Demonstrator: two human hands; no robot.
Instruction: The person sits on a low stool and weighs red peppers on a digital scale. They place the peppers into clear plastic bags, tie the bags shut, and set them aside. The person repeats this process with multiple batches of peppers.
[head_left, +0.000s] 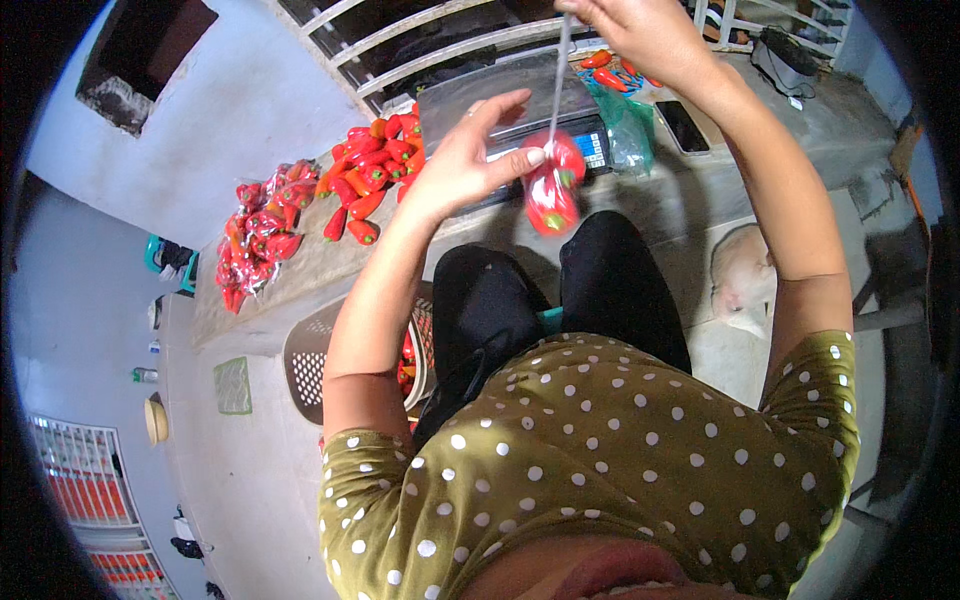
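Note:
My right hand (615, 26), at the top edge, grips the twisted neck of a clear plastic bag (560, 82) and holds it stretched upward. Red peppers (553, 184) fill the bag's lower end, which hangs above my knees. The thumb of my left hand (487, 146) lies at the neck just above the peppers, its other fingers spread; whether it pinches the plastic is unclear. Behind the bag stands a digital weighing scale (594, 147) with a grey platform. Loose red peppers (371, 161) lie to the left of the scale, beside a heap of bagged red peppers (266, 225).
A green mesh or plastic bag (628, 127) and a phone (682, 126) lie right of the scale, near more peppers (609, 79). A perforated basket (306, 375) holding peppers stands by my left leg. A pale animal (739, 277) lies on the floor at right.

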